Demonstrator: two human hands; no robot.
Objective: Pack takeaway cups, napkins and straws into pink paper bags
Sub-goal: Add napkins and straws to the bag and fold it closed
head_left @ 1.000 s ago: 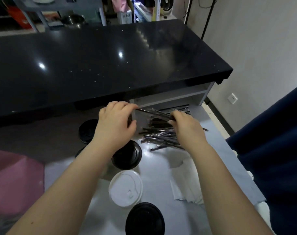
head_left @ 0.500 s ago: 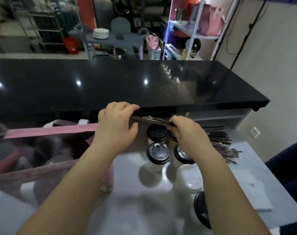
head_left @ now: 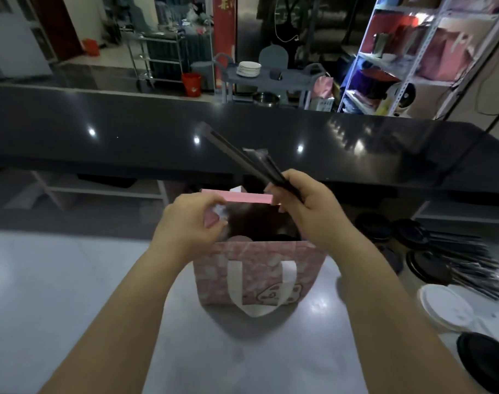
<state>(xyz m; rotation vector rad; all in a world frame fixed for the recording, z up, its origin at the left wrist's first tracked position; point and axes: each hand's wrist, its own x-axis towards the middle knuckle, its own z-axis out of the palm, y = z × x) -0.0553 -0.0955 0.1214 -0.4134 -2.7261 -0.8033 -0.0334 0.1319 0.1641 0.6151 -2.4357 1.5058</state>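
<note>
At five o'clock, nearest the camera, a black lid (head_left: 486,361) sits at the table (head_left: 72,294) edge, with a white lid (head_left: 447,307) just beyond it. In the middle of the table stands the pink bag (head_left: 259,274), upright and open at the top, a white handle (head_left: 259,285) hanging down its near face. The left hand (head_left: 190,223) is at the bag's ten o'clock corner, fingers curled together and pinching the rim there; a small pale scrap shows at the fingertips, too blurred to name. The right hand (head_left: 311,211) is over the bag's one o'clock corner, fist closed around a bundle of dark wrapped straws (head_left: 242,157) that slants up toward eleven o'clock, above the bag's mouth and not inside it. Inside the bag only dark shapes show. At three o'clock more dark cup lids (head_left: 375,226) stand in a group with a loose heap of straws (head_left: 470,265) touching them. Beyond, a black counter (head_left: 100,132) runs across the view, and past it a cart carries a stack of plates (head_left: 248,69).
</note>
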